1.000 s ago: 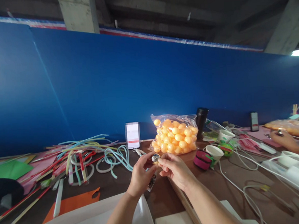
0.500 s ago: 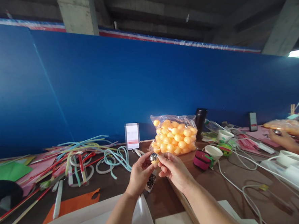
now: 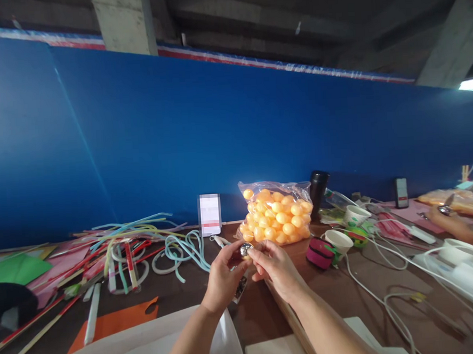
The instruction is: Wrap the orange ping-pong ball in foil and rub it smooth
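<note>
A silver ball [image 3: 246, 250] is held up between the left hand [image 3: 219, 278] and the right hand [image 3: 281, 273] above the table [image 3: 255, 320].
The ball is gripped by the left thumb and fingers, and its right side is pinched by the right fingertips; whether anything smaller is also held there cannot be told. A small packet [image 3: 240, 289] of dark, shiny pieces is partly hidden by the left hand. Behind, a clear bag of orange balls [image 3: 277, 217] is seen.

Head-worn view, forward and down, facing blue panel [image 3: 217, 125].
</note>
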The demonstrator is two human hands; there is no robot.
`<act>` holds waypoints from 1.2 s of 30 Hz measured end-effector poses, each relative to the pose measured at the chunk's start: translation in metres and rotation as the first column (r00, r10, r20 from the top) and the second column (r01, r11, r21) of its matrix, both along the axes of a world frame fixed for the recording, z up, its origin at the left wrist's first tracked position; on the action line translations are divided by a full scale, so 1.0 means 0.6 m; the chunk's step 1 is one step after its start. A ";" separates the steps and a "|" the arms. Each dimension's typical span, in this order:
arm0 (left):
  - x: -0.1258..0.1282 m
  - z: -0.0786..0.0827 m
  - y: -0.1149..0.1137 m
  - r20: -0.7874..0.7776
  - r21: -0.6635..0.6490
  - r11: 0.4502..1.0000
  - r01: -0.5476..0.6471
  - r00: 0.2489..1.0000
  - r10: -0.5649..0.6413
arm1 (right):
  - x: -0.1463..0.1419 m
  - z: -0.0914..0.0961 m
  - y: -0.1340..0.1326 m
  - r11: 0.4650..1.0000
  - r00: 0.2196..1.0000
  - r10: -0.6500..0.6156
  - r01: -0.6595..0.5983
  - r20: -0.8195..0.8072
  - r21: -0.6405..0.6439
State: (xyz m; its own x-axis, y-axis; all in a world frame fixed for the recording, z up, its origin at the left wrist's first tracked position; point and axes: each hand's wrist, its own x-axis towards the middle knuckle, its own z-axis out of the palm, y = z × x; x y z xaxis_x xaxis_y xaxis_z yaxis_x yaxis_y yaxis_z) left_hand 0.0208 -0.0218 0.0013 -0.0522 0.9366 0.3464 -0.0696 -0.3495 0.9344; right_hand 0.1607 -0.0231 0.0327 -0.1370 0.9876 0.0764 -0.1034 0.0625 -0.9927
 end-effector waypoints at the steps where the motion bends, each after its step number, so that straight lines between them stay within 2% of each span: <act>1: 0.000 0.002 0.000 0.019 -0.013 1.000 0.005 1.000 -0.005 | -0.001 0.001 0.000 1.000 0.999 -0.007 0.007 0.038 0.015; 4: -0.002 0.009 0.003 0.123 -0.042 0.998 0.044 0.992 -0.039 | 0.004 0.009 0.003 0.998 0.982 -0.028 0.017 0.184 0.064; 7: -0.008 0.013 0.008 0.230 -0.070 0.996 0.049 0.973 -0.032 | 0.024 0.021 0.003 0.994 0.917 -0.055 0.013 0.394 0.109; 9: -0.012 0.014 0.011 0.281 -0.092 0.995 0.032 0.960 -0.005 | 0.043 0.025 -0.001 0.991 0.821 -0.083 0.009 0.565 0.133; 11: -0.014 0.014 0.013 0.313 -0.104 0.994 0.022 0.950 0.011 | 0.059 0.020 -0.007 0.990 0.680 -0.102 0.001 0.726 0.138; 13: -0.015 0.013 0.014 0.328 -0.107 0.994 0.021 0.944 0.015 | 0.069 0.006 -0.016 0.992 0.519 -0.111 0.000 0.848 0.130; 15: -0.015 0.013 0.014 0.336 -0.112 0.994 0.017 0.942 0.022 | 0.072 -0.012 -0.024 0.995 0.394 -0.081 -0.024 0.916 0.098; 16: -0.015 0.013 0.014 0.338 -0.116 0.993 0.014 0.941 0.026 | 0.072 -0.020 -0.027 0.995 0.352 -0.072 -0.034 0.933 0.089; 18: -0.015 0.012 0.014 0.340 -0.129 0.992 0.007 0.940 0.037 | 0.071 -0.034 -0.030 0.996 0.317 -0.061 -0.048 0.946 0.080; 21: -0.016 0.008 0.016 0.333 -0.150 0.989 -0.010 0.941 0.060 | 0.070 -0.044 -0.029 0.996 0.364 -0.052 -0.045 0.930 0.074; 27: -0.022 -0.001 0.019 0.296 -0.145 0.988 -0.049 0.951 0.091 | 0.077 -0.037 -0.035 0.998 0.567 0.042 -0.069 0.823 -0.004; 29: -0.024 -0.001 0.018 0.286 -0.157 0.985 -0.068 0.952 0.111 | 0.077 -0.029 -0.045 0.994 0.652 0.078 -0.110 0.754 -0.009; 30: -0.024 -0.001 0.018 0.291 -0.168 0.983 -0.070 0.949 0.118 | 0.077 -0.025 -0.051 0.991 0.767 0.102 -0.135 0.633 0.003; 31: -0.024 -0.001 0.018 0.298 -0.182 0.981 -0.066 0.947 0.119 | 0.076 -0.021 -0.057 0.987 0.845 0.128 -0.159 0.518 0.014; 32: -0.023 -0.001 0.017 0.305 -0.197 0.978 -0.063 0.945 0.122 | 0.075 -0.017 -0.063 0.985 0.891 0.145 -0.171 0.431 0.022; 34: -0.022 -0.001 0.018 0.333 -0.218 0.975 -0.049 0.935 0.121 | 0.074 -0.012 -0.072 0.989 0.933 0.123 -0.142 0.338 0.034; 36: -0.021 -0.001 0.019 0.360 -0.229 0.973 -0.040 0.925 0.123 | 0.074 -0.011 -0.074 0.985 0.935 0.136 -0.162 0.327 0.052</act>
State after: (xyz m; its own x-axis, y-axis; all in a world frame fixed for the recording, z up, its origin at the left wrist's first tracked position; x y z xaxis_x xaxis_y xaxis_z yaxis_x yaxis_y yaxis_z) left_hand 0.0082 -0.0105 0.0008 -0.2170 0.9729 0.0798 -0.4042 -0.1640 0.8999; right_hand 0.2051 -0.0678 0.0263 -0.3118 0.9468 0.0790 0.2064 0.1487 -0.9671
